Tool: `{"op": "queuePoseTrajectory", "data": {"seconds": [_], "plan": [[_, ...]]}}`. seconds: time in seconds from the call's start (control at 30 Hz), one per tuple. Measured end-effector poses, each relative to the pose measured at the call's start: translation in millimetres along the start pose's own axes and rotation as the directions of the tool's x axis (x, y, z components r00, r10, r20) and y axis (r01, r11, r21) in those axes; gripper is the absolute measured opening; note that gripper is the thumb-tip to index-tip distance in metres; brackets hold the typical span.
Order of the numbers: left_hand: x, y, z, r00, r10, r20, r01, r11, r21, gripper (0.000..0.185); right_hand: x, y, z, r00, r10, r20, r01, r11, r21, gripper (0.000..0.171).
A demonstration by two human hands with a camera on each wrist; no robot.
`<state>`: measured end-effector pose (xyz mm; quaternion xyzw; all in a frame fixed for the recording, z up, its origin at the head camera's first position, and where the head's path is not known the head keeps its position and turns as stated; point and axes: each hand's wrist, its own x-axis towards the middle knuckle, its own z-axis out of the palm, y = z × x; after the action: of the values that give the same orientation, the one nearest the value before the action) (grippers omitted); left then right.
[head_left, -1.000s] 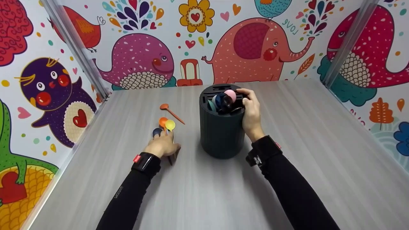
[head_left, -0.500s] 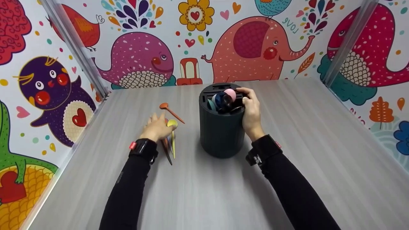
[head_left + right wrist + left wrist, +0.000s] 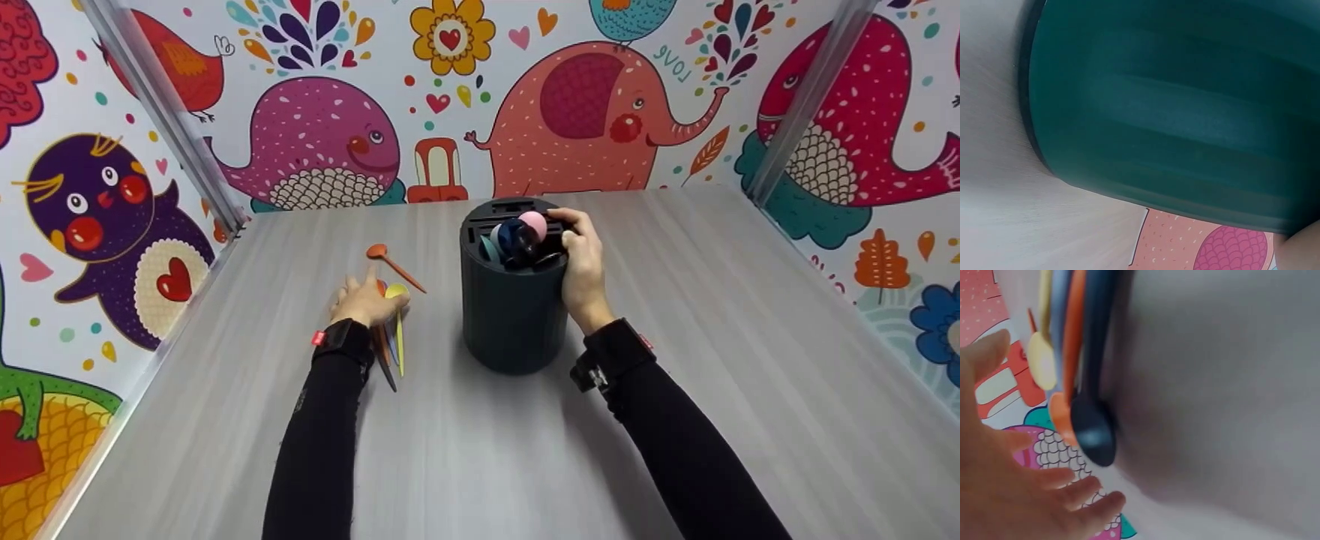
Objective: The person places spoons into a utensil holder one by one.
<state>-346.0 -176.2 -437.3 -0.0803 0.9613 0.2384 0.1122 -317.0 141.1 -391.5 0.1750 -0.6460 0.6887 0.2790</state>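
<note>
Compared with a second ago, the left hand (image 3: 367,300) has travelled forward along the loose spoons (image 3: 391,341), from their handle ends to their bowls; the right hand (image 3: 581,262) and the dark cylindrical holder (image 3: 514,315) are unchanged. The left hand now hovers over the spoon bowls with fingers spread and relaxed; the left wrist view shows the yellow spoon (image 3: 1042,360), orange spoon (image 3: 1067,382) and dark blue spoon (image 3: 1092,422) lying side by side on the table (image 3: 480,450), not held. These lie just left of the holder; a separate orange-brown spoon (image 3: 394,266) rests farther back on that side. The right hand curls round the holder's upper right rim, steadying it; several spoon bowls, one pink (image 3: 534,223), stand in its slots. Risk, as a judgement: the bundled spoons overlap, so a careless pinch may lift more than one or scatter them, and an insertion pushed off-centre could tip the holder if the right hand relaxes.
</note>
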Motion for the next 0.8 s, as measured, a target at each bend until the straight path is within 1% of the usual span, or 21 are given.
{"op": "queuePoseTrajectory", "data": {"seconds": [0.17,0.37,0.47,0.57,0.8], "plan": [[3.5,-4.0,5.7,0.999,-0.015,-0.030,0.015,1.000,0.010,0.089,-2,-2,2,1.000,-0.006,-0.003,0.006,1.000,0.000,0.044],[6.2,-7.2,7.1,0.997,-0.033,-0.063,0.036,0.998,0.042,0.075,0,-3,2,1.000,-0.012,-0.006,0.012,1.000,-0.022,0.044],[7.8,-9.1,9.0,0.996,-0.022,-0.091,0.026,0.999,0.045,0.068,0,-3,1,1.000,-0.013,-0.007,0.013,0.999,-0.032,0.044],[8.8,-10.9,11.0,0.991,-0.002,-0.132,0.007,0.999,0.037,0.061,0,-2,1,1.000,-0.006,-0.008,0.006,1.000,-0.031,0.044],[8.2,-7.6,12.7,0.974,0.056,-0.221,-0.049,0.998,0.037,0.046,-1,-2,0,1.000,-0.006,-0.006,0.006,1.000,-0.028,0.043]]}}
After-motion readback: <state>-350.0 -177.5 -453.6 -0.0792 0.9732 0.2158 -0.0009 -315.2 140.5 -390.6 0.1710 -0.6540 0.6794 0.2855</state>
